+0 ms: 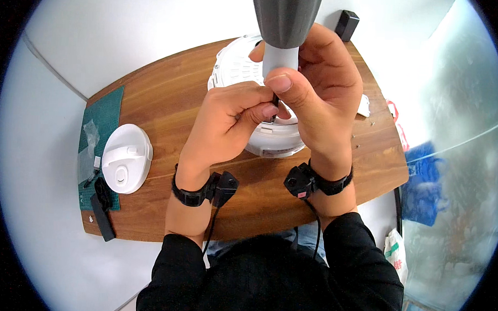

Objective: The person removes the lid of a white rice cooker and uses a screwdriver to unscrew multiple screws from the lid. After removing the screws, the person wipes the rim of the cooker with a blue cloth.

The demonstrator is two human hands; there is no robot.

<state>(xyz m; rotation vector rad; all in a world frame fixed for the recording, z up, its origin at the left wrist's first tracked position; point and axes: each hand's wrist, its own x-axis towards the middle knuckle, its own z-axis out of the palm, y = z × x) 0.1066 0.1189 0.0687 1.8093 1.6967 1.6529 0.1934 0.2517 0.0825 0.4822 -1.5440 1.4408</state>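
Note:
A large screwdriver (pixel 286 20) with a grey handle and white collar stands upright close in front of me. My right hand (pixel 330 98) is closed around the white collar, thumb toward me. Lower down, my left hand (pixel 220 116) pinches the dark shaft between thumb and fingertips. Beneath both hands lies a round white appliance housing (pixel 277 144) with slots in its surface, partly covered by my hands. The shaft's tip points down into the housing's near part, but whether it touches a screw is hidden.
The wooden table (pixel 168 109) carries a white oval lid (pixel 125 159) at left, beside a green cutting mat (pixel 105 106) with a clear plastic bag (pixel 88 150) and a black strap-like object (pixel 102 216). Small screws (pixel 358 145) lie at right; a black box (pixel 347 24) stands far right.

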